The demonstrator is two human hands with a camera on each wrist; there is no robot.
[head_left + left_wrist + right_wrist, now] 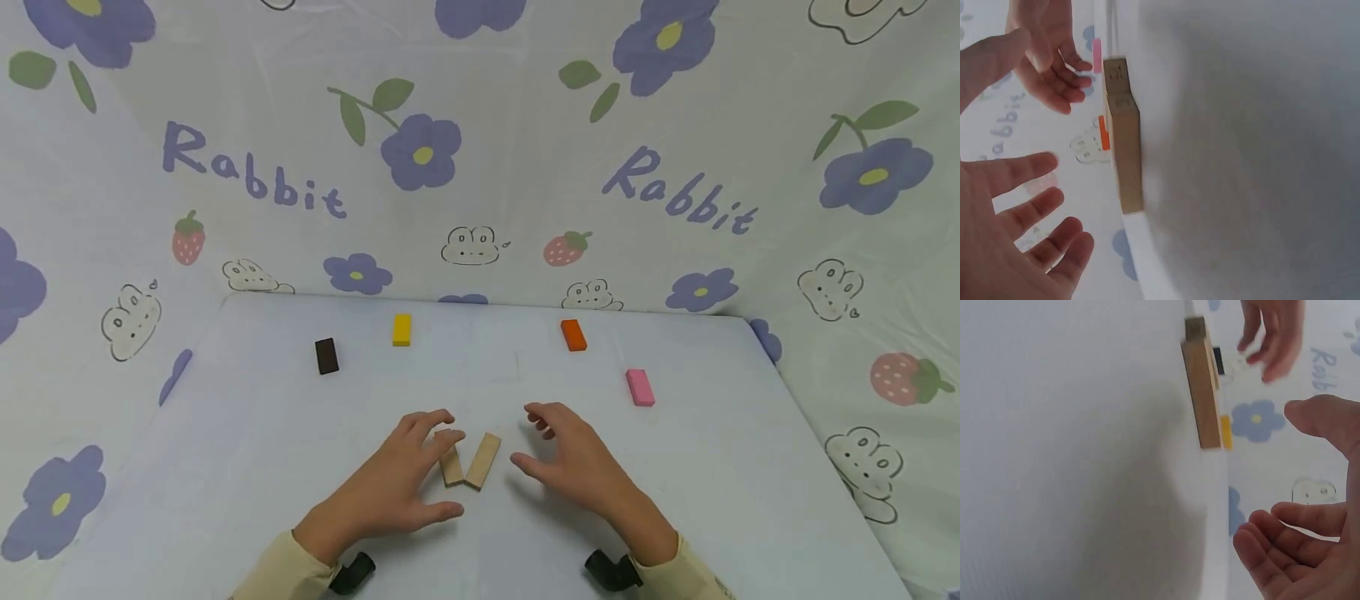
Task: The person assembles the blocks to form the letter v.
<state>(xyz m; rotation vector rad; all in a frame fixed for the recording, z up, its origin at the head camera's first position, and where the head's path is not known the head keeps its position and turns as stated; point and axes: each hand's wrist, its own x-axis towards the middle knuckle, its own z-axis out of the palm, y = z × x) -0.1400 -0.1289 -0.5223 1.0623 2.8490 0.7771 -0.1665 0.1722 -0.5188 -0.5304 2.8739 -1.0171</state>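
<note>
Two plain wooden blocks lie flat on the white table, their near ends meeting in a V. The left wooden block (pixel 452 469) is partly hidden in the head view by the fingers of my left hand (pixel 393 483), which hovers over it with thumb and fingers spread. To the right, the other wooden block (pixel 482 461) is fully visible. My right hand (pixel 577 458) is held beside it, apart from it, fingers loosely bent and holding nothing. Both wrist views show the blocks edge-on, with a gap between them and the nearer hand (pixel 1016 219).
Toward the back of the table (pixel 480 375) lie a black block (pixel 327 356), a yellow block (pixel 402 330), an orange block (pixel 573 335) and a pink block (pixel 641 387), spread in an arc. A patterned cloth (pixel 510 167) hangs behind.
</note>
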